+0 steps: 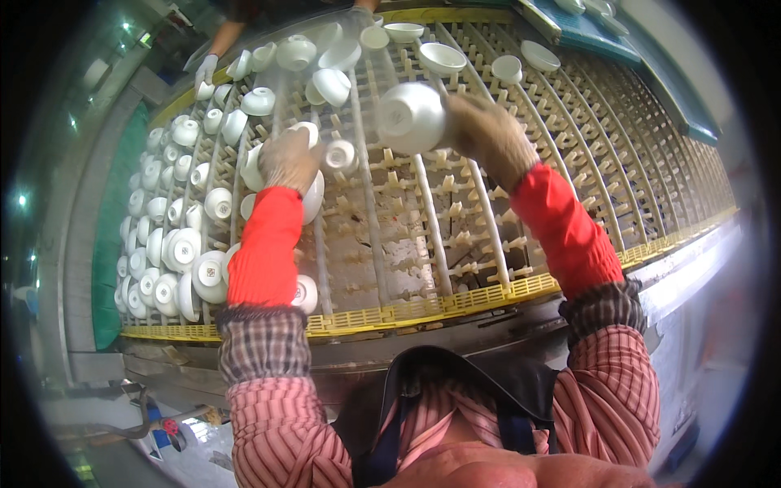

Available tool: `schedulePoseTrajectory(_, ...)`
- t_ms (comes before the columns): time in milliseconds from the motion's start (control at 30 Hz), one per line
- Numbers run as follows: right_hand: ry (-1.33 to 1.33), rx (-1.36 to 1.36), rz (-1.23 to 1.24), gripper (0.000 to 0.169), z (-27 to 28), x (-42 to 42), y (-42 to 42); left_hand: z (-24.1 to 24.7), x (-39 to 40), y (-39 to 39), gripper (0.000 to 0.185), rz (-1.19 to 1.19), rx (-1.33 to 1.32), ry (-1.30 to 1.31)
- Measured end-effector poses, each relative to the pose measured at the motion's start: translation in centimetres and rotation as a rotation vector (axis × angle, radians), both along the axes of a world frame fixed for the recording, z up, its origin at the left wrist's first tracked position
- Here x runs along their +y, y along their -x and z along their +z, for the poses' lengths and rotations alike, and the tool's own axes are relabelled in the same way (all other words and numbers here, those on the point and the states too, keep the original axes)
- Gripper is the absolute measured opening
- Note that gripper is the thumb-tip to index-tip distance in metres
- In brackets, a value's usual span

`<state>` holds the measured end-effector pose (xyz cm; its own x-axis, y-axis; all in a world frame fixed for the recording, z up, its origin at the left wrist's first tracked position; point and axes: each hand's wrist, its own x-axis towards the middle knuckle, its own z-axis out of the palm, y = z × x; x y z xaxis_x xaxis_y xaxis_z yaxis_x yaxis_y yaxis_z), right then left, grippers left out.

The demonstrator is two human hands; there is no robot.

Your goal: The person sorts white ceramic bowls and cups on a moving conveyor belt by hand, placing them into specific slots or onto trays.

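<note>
My right hand (485, 134), in a brownish work glove, holds a large white ceramic bowl (411, 118) by its side, with the bottom turned up towards me; motion blurs both. My left hand (291, 157), gloved alike, is closed around a small white bowl (305, 132), whose rim shows above the fingers. Just to its right a small bowl (339, 156) sits on the pegs of the conveyor rack (369, 238), foot towards me. Another white bowl (313, 196) lies partly hidden behind my left wrist. Both hands are over the pegged rack.
Many white bowls (183, 249) lean in rows at the left. More dishes (442, 58) stand along the far side. A co-worker's gloved hand (206, 70) touches a bowl at the far left. A yellow edge strip (427, 305) borders the rack; a blue-green ledge (598, 36) holds bowls.
</note>
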<state>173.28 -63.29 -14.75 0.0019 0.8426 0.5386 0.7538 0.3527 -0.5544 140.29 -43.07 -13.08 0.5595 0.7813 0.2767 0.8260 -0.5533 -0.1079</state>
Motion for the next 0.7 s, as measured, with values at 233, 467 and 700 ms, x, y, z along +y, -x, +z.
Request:
schedulePoseTrajectory(233,0.432,0.346,-0.053,0.035,-0.5,-16.4,0.8,1.9,-13.1,13.5,0.056,-0.050,-0.371,0.270)
schedulePoseTrajectory(467,0.358,0.448,-0.212,0.034,-1.3,-18.9,-0.5,2.4,-21.7,11.8,0.071,-0.112,-0.134,0.402)
schedulePoseTrajectory(700,0.488,-0.190,-0.416,0.053,2.3,-6.4,-6.6,0.6,-20.5,12.0,0.064,0.024,-0.161,0.399)
